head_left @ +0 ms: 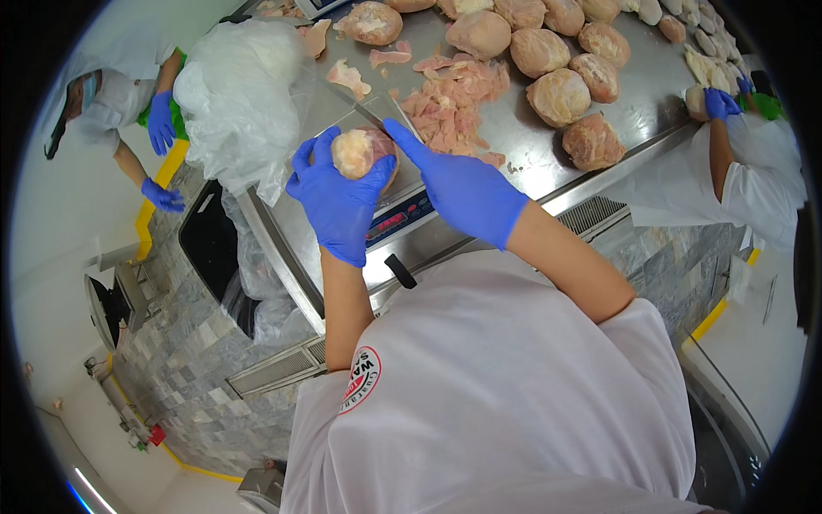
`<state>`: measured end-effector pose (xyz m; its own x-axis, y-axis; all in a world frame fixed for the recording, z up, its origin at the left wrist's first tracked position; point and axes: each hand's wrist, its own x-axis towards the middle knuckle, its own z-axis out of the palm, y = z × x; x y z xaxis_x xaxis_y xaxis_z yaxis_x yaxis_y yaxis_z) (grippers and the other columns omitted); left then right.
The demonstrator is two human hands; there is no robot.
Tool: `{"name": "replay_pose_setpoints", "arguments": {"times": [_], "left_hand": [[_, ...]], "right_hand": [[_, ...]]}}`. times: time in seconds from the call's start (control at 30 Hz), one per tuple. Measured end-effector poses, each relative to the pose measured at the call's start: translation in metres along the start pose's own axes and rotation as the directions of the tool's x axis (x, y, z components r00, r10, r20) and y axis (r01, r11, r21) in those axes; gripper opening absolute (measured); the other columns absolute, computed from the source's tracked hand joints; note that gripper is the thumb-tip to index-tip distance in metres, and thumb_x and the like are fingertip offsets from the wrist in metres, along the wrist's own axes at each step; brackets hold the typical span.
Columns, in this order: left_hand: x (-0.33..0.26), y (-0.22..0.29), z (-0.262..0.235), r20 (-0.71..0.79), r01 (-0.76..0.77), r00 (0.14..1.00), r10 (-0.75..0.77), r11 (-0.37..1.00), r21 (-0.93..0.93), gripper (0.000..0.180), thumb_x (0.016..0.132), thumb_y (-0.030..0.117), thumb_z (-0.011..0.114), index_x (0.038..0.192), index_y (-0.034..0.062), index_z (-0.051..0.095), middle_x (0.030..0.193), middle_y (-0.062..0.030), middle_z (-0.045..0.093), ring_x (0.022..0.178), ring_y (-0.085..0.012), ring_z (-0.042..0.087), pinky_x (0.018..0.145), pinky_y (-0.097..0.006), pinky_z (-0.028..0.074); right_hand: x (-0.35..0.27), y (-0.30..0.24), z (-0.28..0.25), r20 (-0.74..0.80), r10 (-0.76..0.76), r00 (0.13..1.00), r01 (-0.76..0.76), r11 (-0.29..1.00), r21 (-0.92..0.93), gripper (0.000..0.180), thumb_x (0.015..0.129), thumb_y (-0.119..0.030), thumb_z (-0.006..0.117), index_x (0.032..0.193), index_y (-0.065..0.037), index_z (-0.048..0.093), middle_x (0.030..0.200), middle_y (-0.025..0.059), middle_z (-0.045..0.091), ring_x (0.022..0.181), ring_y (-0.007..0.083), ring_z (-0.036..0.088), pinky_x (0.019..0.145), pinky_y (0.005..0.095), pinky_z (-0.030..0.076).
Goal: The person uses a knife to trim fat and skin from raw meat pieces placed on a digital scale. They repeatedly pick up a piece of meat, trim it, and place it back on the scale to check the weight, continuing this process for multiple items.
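Observation:
My left hand (341,204), in a blue glove, is wrapped round a rounded piece of meat (353,154), pale with fat on one side and pinkish on the other. In my right hand (467,193), also gloved in blue, is a knife (358,104); its blade points up and left, just beyond the meat, and its handle is hidden in my fist. My right index finger stretches along the knife. Both hands are above a scale (401,221) with a red lit display at the near edge of the steel table (535,176).
Thin meat trimmings (454,98) lie heaped beyond my right hand. Several rounded meat pieces (556,96) cover the table's far right. A bulging clear plastic bag (244,94) stands at the left edge. Blue-gloved co-workers' hands show at left (161,124) and right (721,103).

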<state>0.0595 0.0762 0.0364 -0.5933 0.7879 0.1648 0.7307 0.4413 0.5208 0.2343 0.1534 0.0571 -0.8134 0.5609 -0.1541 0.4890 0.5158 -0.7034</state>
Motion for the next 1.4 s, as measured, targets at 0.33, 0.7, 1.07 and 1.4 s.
{"name": "replay_pose_setpoints", "arguments": {"times": [0.33,0.7,1.07,1.4], "left_hand": [[0.004,0.001,0.001,-0.042,0.047,0.998,-0.05,0.997,-0.063,0.088,0.067,0.048,0.087,0.138,0.0068,0.055,0.138,-0.0196,0.052,0.133,-0.0379,0.043,0.11,-0.052,0.032],[0.018,-0.017,-0.013,0.113,-0.208,0.97,0.214,0.976,-0.061,0.095,0.06,0.048,0.092,0.137,0.007,0.056,0.129,-0.0163,0.058,0.119,-0.0369,0.054,0.104,-0.047,0.042],[0.016,-0.012,0.001,-0.015,-0.086,0.996,0.086,0.996,0.017,0.099,0.061,0.05,0.091,0.138,0.0028,0.051,0.129,-0.0216,0.057,0.12,-0.0381,0.054,0.105,-0.049,0.039],[0.036,-0.035,-0.023,0.06,-0.224,0.973,0.221,0.973,0.052,0.11,0.062,0.052,0.09,0.148,0.002,0.041,0.139,-0.0262,0.05,0.127,-0.044,0.051,0.105,-0.049,0.045]], "right_hand": [[0.028,0.04,0.012,0.057,0.114,0.992,-0.123,0.971,0.203,0.076,0.098,-0.007,0.048,0.163,-0.022,0.013,0.076,0.0239,0.062,0.068,0.0356,0.065,0.071,0.0455,0.051],[0.006,0.01,-0.002,0.103,0.109,0.989,-0.126,0.975,0.181,0.078,0.096,-0.004,0.048,0.163,-0.019,0.01,0.081,0.0277,0.064,0.074,0.041,0.066,0.072,0.0478,0.052],[0.047,0.036,0.042,-0.016,0.054,0.998,-0.051,0.984,0.169,0.077,0.095,-0.003,0.045,0.162,-0.019,0.012,0.09,0.0295,0.067,0.066,0.0357,0.067,0.065,0.0449,0.053],[0.002,0.035,-0.006,-0.001,0.134,0.991,-0.129,0.96,0.249,0.075,0.098,-0.009,0.046,0.162,-0.026,0.011,0.081,0.0209,0.062,0.061,0.0288,0.06,0.062,0.0424,0.053]]}}
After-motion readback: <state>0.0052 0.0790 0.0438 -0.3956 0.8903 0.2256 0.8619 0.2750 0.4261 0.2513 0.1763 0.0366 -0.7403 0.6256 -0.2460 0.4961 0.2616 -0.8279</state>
